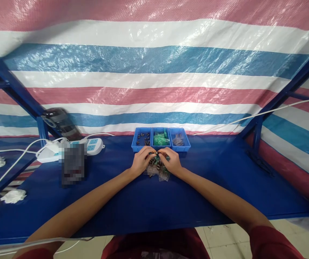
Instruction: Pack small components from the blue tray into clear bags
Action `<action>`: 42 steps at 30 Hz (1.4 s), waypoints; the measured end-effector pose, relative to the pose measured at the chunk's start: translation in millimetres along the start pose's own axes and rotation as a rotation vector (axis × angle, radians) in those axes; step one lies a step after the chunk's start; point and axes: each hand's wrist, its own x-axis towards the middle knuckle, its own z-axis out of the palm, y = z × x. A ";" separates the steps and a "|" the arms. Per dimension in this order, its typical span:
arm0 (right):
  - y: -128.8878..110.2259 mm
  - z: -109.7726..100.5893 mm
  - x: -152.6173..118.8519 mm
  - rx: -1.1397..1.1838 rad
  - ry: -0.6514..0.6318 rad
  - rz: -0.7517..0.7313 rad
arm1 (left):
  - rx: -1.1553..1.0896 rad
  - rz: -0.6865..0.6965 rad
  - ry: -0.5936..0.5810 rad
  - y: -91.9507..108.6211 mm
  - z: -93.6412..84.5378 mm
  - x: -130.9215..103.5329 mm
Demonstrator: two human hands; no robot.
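My left hand (143, 160) and my right hand (171, 160) meet above a small pile on the blue table, fingertips pinched close together. Between them is a tiny piece, partly hidden by the fingers and too small to name. Below the fingers lies a pile of small dark parts and clear plastic pieces (164, 175), with some green bits among them. Just behind the hands stand three blue bins in a row: the left bin (133, 141) with small dark parts, the middle bin (161, 146) with green pieces, the right bin (188, 146) with clear or greyish pieces.
A white power strip (96, 146) with cables lies at the left, beside a blurred-out dark object (74, 165). Behind it leans a dark bottle (62, 123). Crumpled white tissue (13, 196) is at the near left, a dark thin item (259, 162) at the right. Striped sheeting closes the back.
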 end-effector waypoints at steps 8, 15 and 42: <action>-0.2 0.6 -0.1 -0.010 0.001 -0.005 | -0.007 -0.005 -0.008 -1.1 -0.1 -1.1; 1.7 1.6 -0.2 -0.007 0.000 -0.008 | 0.006 -0.005 -0.014 -4.1 0.5 -2.5; 0.7 1.0 -0.4 -0.010 0.007 0.001 | 0.010 -0.008 0.008 1.9 0.1 -0.2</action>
